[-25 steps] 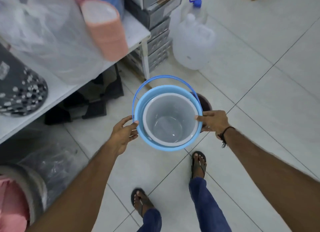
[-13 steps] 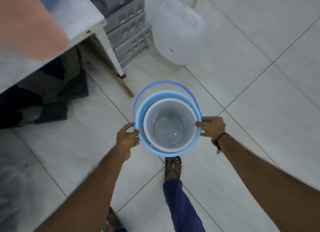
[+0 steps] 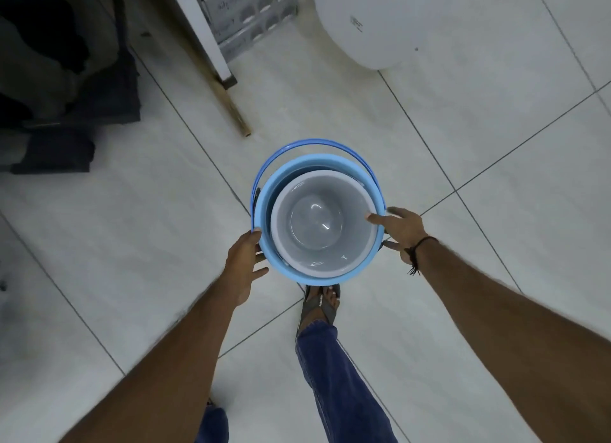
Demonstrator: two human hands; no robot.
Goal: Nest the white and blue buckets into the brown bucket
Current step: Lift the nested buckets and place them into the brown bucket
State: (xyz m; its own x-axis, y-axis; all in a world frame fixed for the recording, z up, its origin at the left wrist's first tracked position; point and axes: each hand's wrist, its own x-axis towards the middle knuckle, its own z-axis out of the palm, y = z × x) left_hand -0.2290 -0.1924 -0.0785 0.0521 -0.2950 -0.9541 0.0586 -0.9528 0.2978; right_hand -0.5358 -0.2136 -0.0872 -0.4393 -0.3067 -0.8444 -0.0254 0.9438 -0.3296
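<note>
1. The white bucket (image 3: 322, 224) sits nested inside the blue bucket (image 3: 266, 211), which is held above the tiled floor (image 3: 463, 128) just ahead of a sandalled foot (image 3: 320, 302).
2. The hands are apart, one on each side of the buckets.
3. The left hand (image 3: 243, 261) lies flat against the blue wall, fingers spread.
4. The right hand (image 3: 401, 228) pinches the rims, thumb hooked over the white edge.

head cam | steeply down, close | over blue bucket (image 3: 268, 208), floor (image 3: 463, 138)
</note>
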